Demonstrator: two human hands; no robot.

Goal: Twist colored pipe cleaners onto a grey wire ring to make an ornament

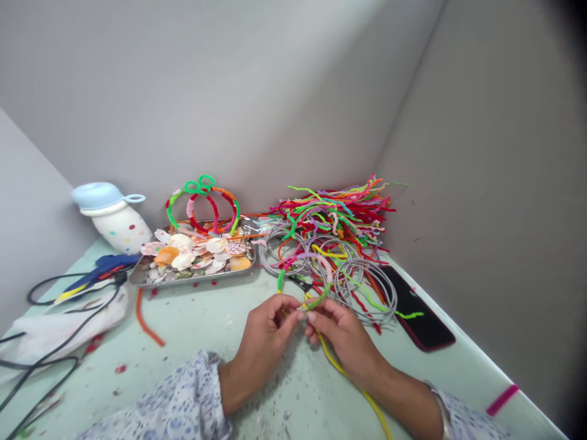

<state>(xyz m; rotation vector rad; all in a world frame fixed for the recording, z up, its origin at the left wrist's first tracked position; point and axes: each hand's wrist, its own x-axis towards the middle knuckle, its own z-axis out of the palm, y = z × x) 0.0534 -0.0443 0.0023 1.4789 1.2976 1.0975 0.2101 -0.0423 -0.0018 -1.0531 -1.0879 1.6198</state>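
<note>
My left hand [263, 342] and my right hand [346, 342] meet over the pale green table, fingers pinched together on a grey headband [321, 269] wrapped partly in pink and green pipe cleaner. A yellow pipe cleaner [353, 382] trails from my right hand towards me. Just behind my hands lie several bare grey headbands [367, 284]. A heap of coloured pipe cleaners [339, 211] rests against the back wall.
A metal tray [137, 278] of seashells stands at the left with finished wrapped headbands [206, 201] behind it. A spotted white jug [117, 220], a glue gun [98, 272] with black cables, a loose orange pipe cleaner [147, 321] and a dark phone [419, 308] are around.
</note>
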